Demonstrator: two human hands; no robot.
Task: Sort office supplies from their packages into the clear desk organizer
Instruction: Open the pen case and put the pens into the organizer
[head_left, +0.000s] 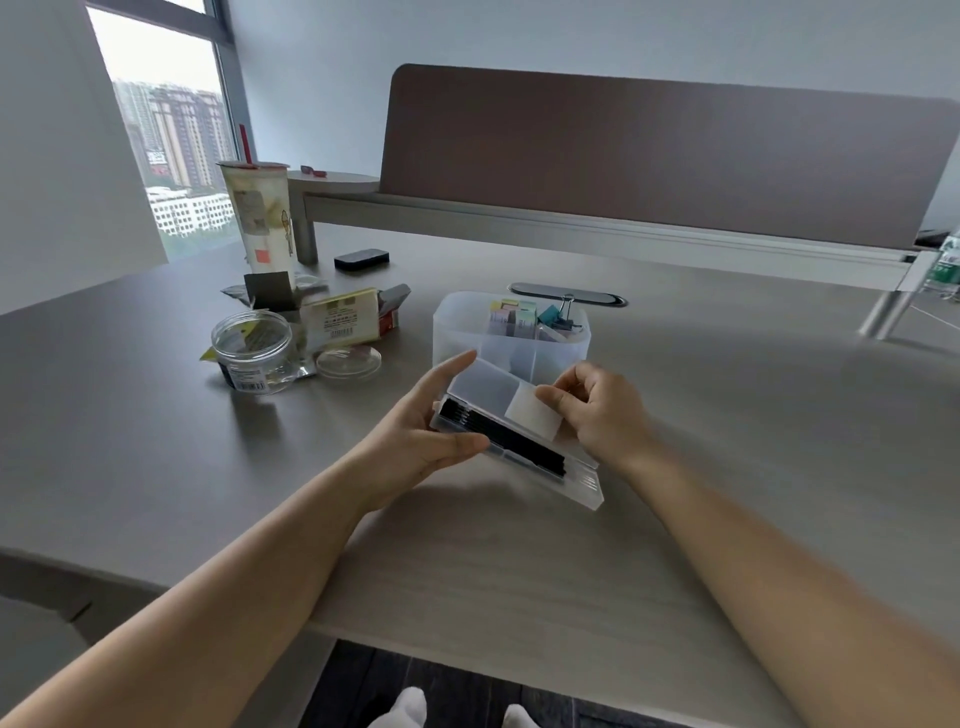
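Note:
A flat translucent plastic pen case (483, 387) with black pens (511, 448) inside is held just above the desk in front of me. My left hand (423, 431) grips its left end, thumb under and fingers over. My right hand (597, 410) pinches a white label (532, 413) on the case's lid. Right behind stands the clear desk organizer (457, 327), holding pastel sticky notes (511, 312) and binder clips (558, 314).
At the left lie an open clear jar (252, 351), its round lid (348, 362), a yellow package (340, 317), a black box (270, 291) and a tall drink cup (260, 218). A small black object (361, 259) and a cable grommet (569, 294) sit further back, before the desk divider (649, 156).

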